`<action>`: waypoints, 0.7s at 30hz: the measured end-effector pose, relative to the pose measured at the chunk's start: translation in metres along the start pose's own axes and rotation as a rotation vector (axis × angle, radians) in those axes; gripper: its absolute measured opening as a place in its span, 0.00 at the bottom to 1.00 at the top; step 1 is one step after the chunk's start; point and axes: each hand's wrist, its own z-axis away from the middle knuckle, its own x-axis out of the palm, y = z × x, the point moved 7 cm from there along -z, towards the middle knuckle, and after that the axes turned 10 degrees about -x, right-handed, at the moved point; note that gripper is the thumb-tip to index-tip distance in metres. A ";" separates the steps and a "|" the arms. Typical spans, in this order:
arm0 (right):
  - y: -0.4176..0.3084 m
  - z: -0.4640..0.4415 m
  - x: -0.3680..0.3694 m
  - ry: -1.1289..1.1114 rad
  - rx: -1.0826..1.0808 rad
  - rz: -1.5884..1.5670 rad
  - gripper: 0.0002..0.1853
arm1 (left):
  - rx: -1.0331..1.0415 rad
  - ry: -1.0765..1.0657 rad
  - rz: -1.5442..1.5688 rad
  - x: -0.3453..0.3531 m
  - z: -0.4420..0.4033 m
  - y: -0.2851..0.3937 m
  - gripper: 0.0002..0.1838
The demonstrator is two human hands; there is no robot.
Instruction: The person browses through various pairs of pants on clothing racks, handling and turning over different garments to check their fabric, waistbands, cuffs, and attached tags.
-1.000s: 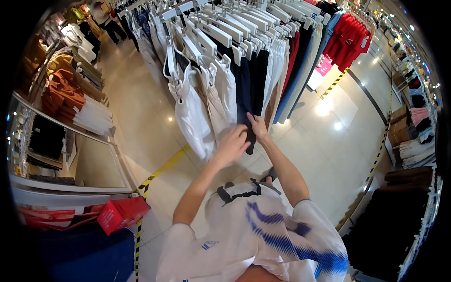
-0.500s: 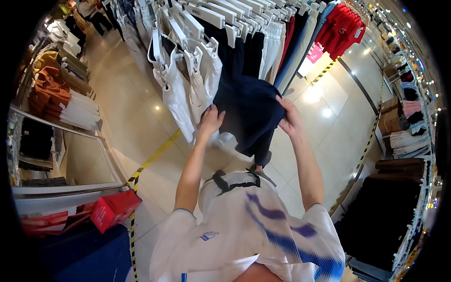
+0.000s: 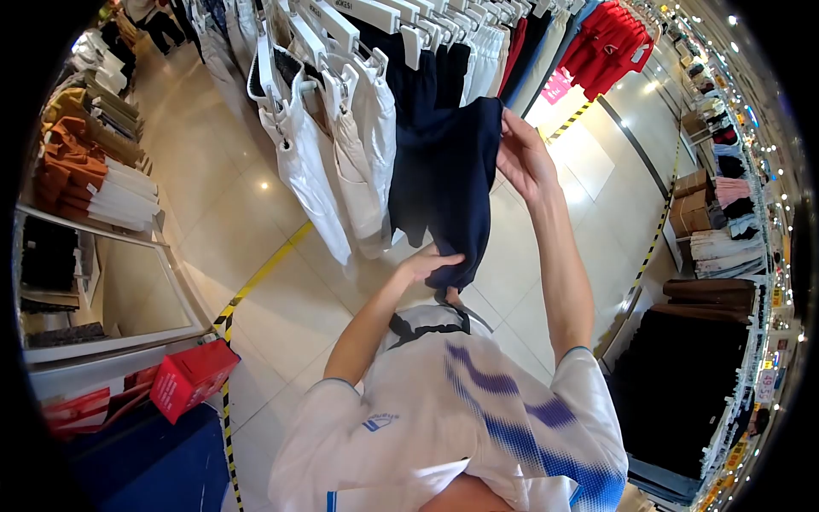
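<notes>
A pair of navy trousers (image 3: 444, 171) hangs from a white clip hanger on the rack. My right hand (image 3: 526, 158) is closed on the upper right edge of the cloth, thumb in front, and holds it out to the side. Lower down, my left hand (image 3: 433, 263) grips the bottom of a leg, its fingers partly hidden by the fabric. White trousers (image 3: 303, 162) and beige trousers (image 3: 354, 171) hang just left of the navy pair, apart from both hands.
Further along the rack are more trousers and several red shirts (image 3: 607, 51). A framed mirror (image 3: 141, 286) leans at the left beside a red box (image 3: 194, 375). Stacked black garments (image 3: 674, 384) line the right shelf. Yellow tape (image 3: 271, 263) marks the tiled floor.
My left hand has moved down and right, from beside the white trousers to the navy trousers' lower end. My right hand has risen, pulling the cloth's edge up. The navy leg now hangs straighter.
</notes>
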 end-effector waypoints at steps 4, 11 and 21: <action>0.021 0.033 -0.032 0.061 0.010 0.295 0.22 | 0.104 0.041 0.259 0.008 0.026 0.029 0.19; 0.092 0.125 -0.097 0.040 0.289 0.535 0.30 | 0.463 0.297 -0.311 0.061 0.041 0.078 0.18; 0.049 0.067 -0.016 -0.188 0.018 2.102 0.25 | 0.424 0.074 -1.161 0.115 0.006 0.070 0.25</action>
